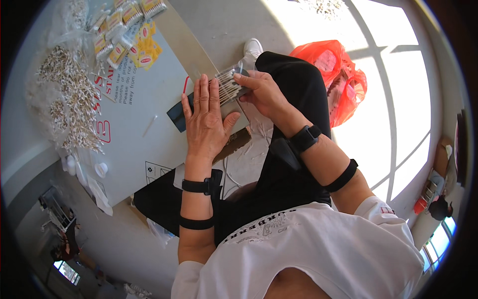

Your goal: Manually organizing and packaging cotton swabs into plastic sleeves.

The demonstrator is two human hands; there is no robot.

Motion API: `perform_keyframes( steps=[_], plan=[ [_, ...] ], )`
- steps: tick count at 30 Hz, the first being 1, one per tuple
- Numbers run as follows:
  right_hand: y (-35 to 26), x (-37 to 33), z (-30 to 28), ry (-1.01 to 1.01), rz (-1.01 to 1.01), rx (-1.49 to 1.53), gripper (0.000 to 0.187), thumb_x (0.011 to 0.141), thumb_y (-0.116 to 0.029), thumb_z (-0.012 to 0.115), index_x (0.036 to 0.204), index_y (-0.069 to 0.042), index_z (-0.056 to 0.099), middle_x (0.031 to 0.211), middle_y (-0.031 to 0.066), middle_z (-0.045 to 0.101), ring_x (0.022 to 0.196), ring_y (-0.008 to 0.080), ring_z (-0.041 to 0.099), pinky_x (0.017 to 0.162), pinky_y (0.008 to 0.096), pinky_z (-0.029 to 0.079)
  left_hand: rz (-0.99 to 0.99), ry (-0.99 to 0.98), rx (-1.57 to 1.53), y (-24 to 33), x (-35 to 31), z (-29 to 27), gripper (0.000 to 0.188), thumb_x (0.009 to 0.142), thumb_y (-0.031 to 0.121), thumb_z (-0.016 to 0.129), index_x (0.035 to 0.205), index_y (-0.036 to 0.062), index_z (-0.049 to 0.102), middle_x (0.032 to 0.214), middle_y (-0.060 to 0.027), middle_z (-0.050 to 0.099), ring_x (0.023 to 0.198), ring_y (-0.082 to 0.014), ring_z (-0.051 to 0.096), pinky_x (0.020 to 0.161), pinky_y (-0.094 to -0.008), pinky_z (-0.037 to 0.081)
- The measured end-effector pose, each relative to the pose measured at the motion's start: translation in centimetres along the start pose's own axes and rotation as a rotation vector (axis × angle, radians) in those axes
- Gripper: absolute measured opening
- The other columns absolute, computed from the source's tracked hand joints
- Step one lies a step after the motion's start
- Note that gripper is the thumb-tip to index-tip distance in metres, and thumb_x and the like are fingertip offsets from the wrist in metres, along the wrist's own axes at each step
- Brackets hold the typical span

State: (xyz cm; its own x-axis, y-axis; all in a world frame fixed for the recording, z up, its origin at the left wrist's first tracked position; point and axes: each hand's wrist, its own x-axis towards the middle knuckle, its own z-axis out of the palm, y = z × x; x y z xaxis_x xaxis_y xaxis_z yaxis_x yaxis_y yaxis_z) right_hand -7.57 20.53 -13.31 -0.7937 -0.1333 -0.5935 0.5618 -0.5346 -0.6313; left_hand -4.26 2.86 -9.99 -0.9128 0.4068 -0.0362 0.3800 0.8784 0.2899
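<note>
Some tidy pinching from the right hand, gripping one end of the clear swab packet; left hand flat at its other side, thumb out, all by the pale board's right edge! Loose swabs heap on the board's left, red bag off its right.

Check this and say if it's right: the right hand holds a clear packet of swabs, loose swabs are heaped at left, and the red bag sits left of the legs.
One error: the head view shows the red bag right of the legs, not left. The rest stands: the right hand holds a clear packet of swabs, and loose swabs are heaped at left.
</note>
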Motion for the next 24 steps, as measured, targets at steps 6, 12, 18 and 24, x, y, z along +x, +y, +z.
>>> perform_keyframes(
  steps=[6,12,18,24],
  plan=[
    [-2.4,-2.3,0.8,0.307,-0.929,-1.124,0.057,0.065,-0.008,0.079,0.120,-0.006,0.061,0.128,0.0148,0.054,0.123,0.0282,0.049,0.097,0.0416,0.043,-0.048,0.098,-0.051,-0.5,-0.5,0.6,0.092,0.088,0.056,0.057,0.153,0.0040,0.020,0.160,-0.0175,0.019,0.148,-0.0330,0.018,0.118,-0.0556,0.010],
    [-4.5,-0.8,0.7,-0.217,-1.094,-1.696,0.057,0.057,-0.006,0.074,0.113,-0.008,0.065,0.131,0.0109,0.051,0.132,0.0305,0.039,0.104,0.0470,0.032,-0.199,0.150,-0.023,0.5,-1.2,1.0,0.099,0.084,0.057,0.064,0.152,-0.0005,0.020,0.158,-0.0225,0.018,0.148,-0.0369,0.017,0.116,-0.0582,0.009],
    [-5.1,-0.3,0.9,-0.354,-0.942,-1.642,0.061,0.058,-0.011,0.077,0.117,-0.008,0.061,0.122,0.0066,0.054,0.122,0.0303,0.046,0.104,0.0448,0.034,-0.229,0.178,-0.013,0.2,-1.5,0.9,0.098,0.084,0.055,0.065,0.152,-0.0006,0.020,0.159,-0.0221,0.018,0.148,-0.0363,0.016,0.116,-0.0583,0.008],
    [-4.9,-0.1,1.3,-0.375,-1.017,-1.615,0.060,0.059,-0.014,0.079,0.116,-0.008,0.060,0.119,0.0076,0.055,0.116,0.0293,0.048,0.101,0.0426,0.036,-0.135,0.097,0.010,0.3,-0.7,0.4,0.093,0.085,0.052,0.063,0.152,0.0010,0.023,0.159,-0.0179,0.020,0.149,-0.0320,0.015,0.117,-0.0576,0.007]
  ],
)
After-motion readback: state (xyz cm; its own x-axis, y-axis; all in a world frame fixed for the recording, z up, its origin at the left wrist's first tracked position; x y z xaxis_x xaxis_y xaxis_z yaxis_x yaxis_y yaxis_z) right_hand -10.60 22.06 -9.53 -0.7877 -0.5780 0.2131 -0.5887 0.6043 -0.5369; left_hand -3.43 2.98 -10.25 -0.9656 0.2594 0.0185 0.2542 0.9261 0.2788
